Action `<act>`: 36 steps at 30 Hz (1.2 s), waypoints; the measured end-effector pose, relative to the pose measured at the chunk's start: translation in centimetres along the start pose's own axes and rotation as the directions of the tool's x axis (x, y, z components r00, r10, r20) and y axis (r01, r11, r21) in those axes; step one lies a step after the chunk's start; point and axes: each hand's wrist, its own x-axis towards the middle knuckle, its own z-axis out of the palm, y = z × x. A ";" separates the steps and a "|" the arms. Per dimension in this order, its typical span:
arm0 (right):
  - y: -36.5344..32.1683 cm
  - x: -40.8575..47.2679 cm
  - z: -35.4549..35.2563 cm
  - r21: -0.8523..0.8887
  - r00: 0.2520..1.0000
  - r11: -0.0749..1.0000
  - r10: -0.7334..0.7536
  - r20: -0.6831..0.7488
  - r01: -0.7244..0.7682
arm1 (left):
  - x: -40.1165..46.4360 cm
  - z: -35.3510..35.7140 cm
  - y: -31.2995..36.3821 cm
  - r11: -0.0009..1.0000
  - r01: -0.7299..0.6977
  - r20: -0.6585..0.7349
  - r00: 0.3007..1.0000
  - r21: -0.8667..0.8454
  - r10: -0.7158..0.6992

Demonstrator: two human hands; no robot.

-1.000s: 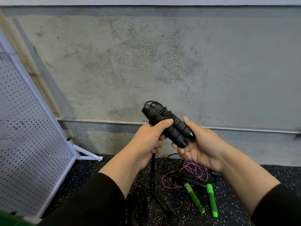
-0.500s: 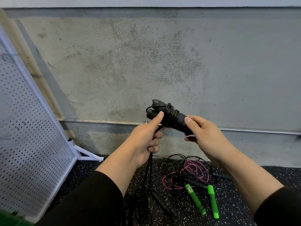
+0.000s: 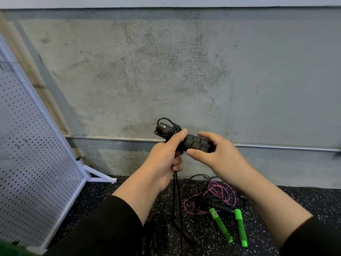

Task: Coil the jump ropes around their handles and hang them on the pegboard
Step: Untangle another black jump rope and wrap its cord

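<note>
Wrapping the black cord (image 3: pixel 175 183) round the ribbed foam handles (image 3: pixel 195 144) is where we're at: our left hand (image 3: pixel 164 163) grips the cord up against them, thumb on top, while our right hand (image 3: pixel 216 154) cups the far end with fingers loosely curved. A few loops sit by the handle caps; the rest trails to the speckled rubber floor (image 3: pixel 302 202), so next we'd keep tension and wind on. Nearer us lie the green-handled rope (image 3: pixel 220 225) and pink cord (image 3: pixel 217 194); the white pegboard (image 3: pixel 31 163) leans at left.
</note>
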 end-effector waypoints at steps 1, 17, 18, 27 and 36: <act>0.0 -0.1 -0.4 0.122 0.996 0.991 0.051 0.070 -0.059 | 0.0 0.0 0.0 1.000 -0.018 0.023 1.000 0.015 0.017; 0.9 0.2 -0.5 0.089 0.992 0.992 -0.081 -0.094 0.090 | -0.2 -0.5 0.2 0.995 -0.063 0.093 0.994 0.076 0.056; 0.5 0.1 -0.6 0.245 0.998 0.969 -0.028 -0.063 0.042 | -0.2 -0.5 0.2 0.994 -0.069 0.108 0.992 0.085 0.059; 0.3 -0.2 -1.8 0.603 0.880 0.675 0.152 0.451 -0.425 | -0.8 -0.6 0.5 0.986 -0.082 0.167 0.984 0.143 0.058; 0.6 0.5 -1.3 0.646 0.984 0.744 0.160 0.080 -0.174 | -1.1 -0.2 0.5 0.964 -0.010 0.156 0.987 0.267 -0.033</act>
